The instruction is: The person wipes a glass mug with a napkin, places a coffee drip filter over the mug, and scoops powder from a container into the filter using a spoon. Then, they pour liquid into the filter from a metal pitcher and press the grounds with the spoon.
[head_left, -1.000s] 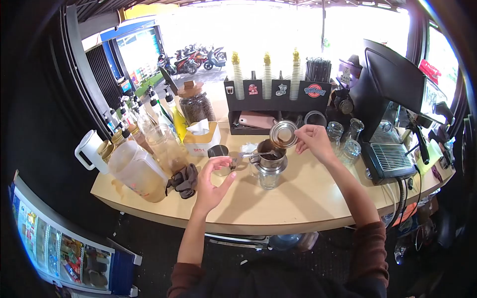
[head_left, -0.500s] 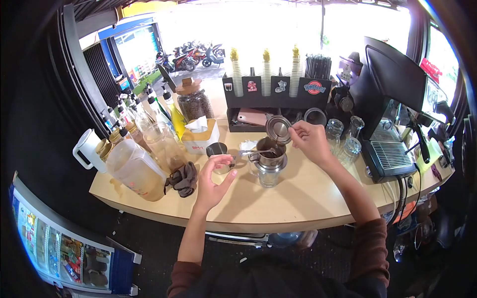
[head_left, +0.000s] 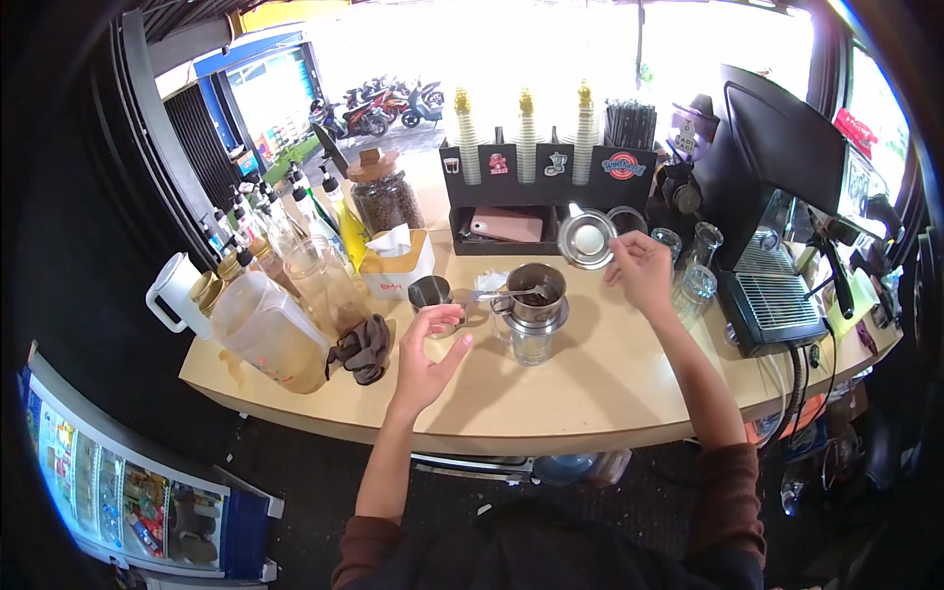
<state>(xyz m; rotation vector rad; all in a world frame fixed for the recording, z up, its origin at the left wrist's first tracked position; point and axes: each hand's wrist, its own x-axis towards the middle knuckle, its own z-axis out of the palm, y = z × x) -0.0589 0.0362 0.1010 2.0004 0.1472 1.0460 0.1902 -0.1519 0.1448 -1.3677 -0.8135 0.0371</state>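
A round metal lid [head_left: 587,238] is pinched at its edge by my right hand [head_left: 641,270], raised to the right of the coffee dripper. The metal dripper [head_left: 537,307] sits on a clear glass mug [head_left: 532,346], with dark grounds inside. A spoon [head_left: 503,294] lies across the dripper's rim, its handle pointing left. My left hand [head_left: 431,356] is open, thumb and fingers apart, just in front of a small metal cup [head_left: 430,292]. The fingers partly cover that cup, and whether they touch it cannot be made out.
At the left stand a plastic pitcher [head_left: 267,329], bottles, a dark cloth [head_left: 364,349] and a tissue box [head_left: 398,270]. Behind is a black cup rack [head_left: 516,197] with a phone [head_left: 506,224]. Glasses [head_left: 696,285] and an espresso machine [head_left: 777,305] are at the right.
My right hand has moved right and slightly back with the lid, away from above the dripper. The lid's face is now turned more toward the camera. My left hand is nearly still.
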